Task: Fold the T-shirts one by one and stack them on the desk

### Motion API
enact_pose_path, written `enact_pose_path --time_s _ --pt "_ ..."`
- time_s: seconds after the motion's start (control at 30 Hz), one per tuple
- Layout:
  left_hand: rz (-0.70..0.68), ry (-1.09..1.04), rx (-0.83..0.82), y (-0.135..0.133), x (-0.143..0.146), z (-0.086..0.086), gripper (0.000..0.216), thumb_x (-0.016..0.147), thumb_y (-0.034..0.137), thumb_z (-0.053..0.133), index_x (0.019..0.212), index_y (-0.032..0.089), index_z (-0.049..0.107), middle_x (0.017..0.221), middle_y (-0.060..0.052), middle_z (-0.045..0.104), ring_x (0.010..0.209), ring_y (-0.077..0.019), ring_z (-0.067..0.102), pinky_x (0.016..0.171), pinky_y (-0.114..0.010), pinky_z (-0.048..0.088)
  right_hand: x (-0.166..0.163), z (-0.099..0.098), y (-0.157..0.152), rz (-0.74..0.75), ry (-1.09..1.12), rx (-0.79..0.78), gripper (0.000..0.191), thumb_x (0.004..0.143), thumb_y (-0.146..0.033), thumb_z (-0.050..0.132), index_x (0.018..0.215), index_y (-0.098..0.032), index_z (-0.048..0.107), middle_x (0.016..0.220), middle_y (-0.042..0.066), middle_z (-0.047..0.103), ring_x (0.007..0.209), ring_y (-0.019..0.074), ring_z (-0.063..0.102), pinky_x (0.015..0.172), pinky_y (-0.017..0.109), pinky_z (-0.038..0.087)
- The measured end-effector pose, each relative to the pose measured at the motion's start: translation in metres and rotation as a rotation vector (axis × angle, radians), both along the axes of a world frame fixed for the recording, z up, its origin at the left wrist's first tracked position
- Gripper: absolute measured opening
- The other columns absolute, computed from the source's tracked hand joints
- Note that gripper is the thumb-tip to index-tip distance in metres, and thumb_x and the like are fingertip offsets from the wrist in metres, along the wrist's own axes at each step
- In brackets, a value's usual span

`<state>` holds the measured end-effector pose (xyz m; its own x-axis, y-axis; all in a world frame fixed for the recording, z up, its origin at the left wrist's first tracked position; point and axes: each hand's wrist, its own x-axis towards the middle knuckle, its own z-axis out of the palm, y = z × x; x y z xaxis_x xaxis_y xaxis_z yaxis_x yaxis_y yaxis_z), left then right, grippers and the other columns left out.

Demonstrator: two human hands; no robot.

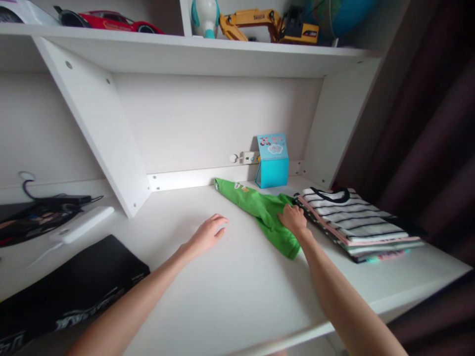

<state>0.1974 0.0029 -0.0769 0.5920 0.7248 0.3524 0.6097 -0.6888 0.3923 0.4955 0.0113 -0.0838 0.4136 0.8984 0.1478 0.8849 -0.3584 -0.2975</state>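
Observation:
A bright green garment [272, 222] lies bunched and stretched out on the white desk, with small pale prints near its far end. My right hand [294, 217] is closed on its right side, close to a stack of folded clothes [356, 217]. A white shirt with black stripes tops that stack. To the left of the garment, my left hand [211, 232] hovers over or rests on the desk, its fingers loosely curved and apart, holding nothing. I cannot tell the garment's exact kind from its crumpled shape.
A blue desk calendar [273, 170] stands at the back beside a wall socket [251, 157]. A black printed cloth or bag [85, 282] and a white power strip [87, 225] lie on the left. The shelf overhead holds a toy excavator [267, 24] and a red toy car [111, 21].

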Motion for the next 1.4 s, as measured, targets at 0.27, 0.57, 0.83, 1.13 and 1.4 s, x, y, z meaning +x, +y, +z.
enact_pose_path --time_s 0.27,0.57,0.83,1.13,1.4 --pt "0.055 -0.082 -0.083 0.001 -0.002 -0.010 0.024 0.081 0.011 0.053 0.101 0.016 0.064 0.102 -0.009 0.066 0.092 -0.0193 0.066 0.087 -0.032 0.050 0.019 0.003 -0.007 -0.211 0.004 -0.076 0.037 0.091 -0.033 0.058 0.122 -0.014 0.054 0.124 0.012 0.056 0.105 0.0236 0.059 0.087 0.043 0.051" --pt "-0.049 -0.082 -0.012 -0.027 0.008 0.020 0.032 0.084 0.011 0.051 0.115 0.014 0.058 0.110 -0.011 0.062 0.097 -0.0195 0.063 0.092 -0.035 0.049 -0.011 0.033 -0.032 0.155 0.047 0.050 0.023 0.093 -0.016 0.050 0.113 -0.009 0.057 0.113 0.014 0.063 0.105 0.0240 0.060 0.092 0.043 0.046" --pt "-0.278 0.116 0.195 -0.069 0.013 0.077 0.061 0.079 0.012 0.059 0.135 0.024 0.040 0.134 -0.008 0.054 0.127 -0.0253 0.045 0.114 -0.048 0.019 -0.097 0.077 -0.111 1.064 0.200 0.142 0.020 0.090 -0.018 0.048 0.106 -0.022 0.059 0.105 0.001 0.069 0.089 0.0147 0.065 0.080 0.022 0.048" --pt "-0.112 0.314 0.110 -0.066 -0.028 0.072 0.016 0.081 0.013 0.054 0.083 0.021 0.068 0.077 -0.002 0.066 0.077 -0.0185 0.063 0.073 -0.027 0.045 -0.053 0.013 -0.143 0.603 -0.219 0.082 0.031 0.073 -0.003 0.048 0.097 -0.017 0.060 0.088 0.009 0.070 0.077 0.0232 0.067 0.065 0.027 0.045" --pt "-0.142 0.194 -0.084 -0.107 -0.057 0.121 0.014 0.080 0.030 0.058 0.072 0.020 0.063 0.105 -0.005 0.062 0.096 -0.0190 0.060 0.083 -0.026 0.046 0.003 0.088 -0.178 0.449 -0.246 0.695 0.025 0.078 -0.015 0.043 0.097 -0.027 0.056 0.094 0.008 0.067 0.085 0.0257 0.064 0.074 0.034 0.048"
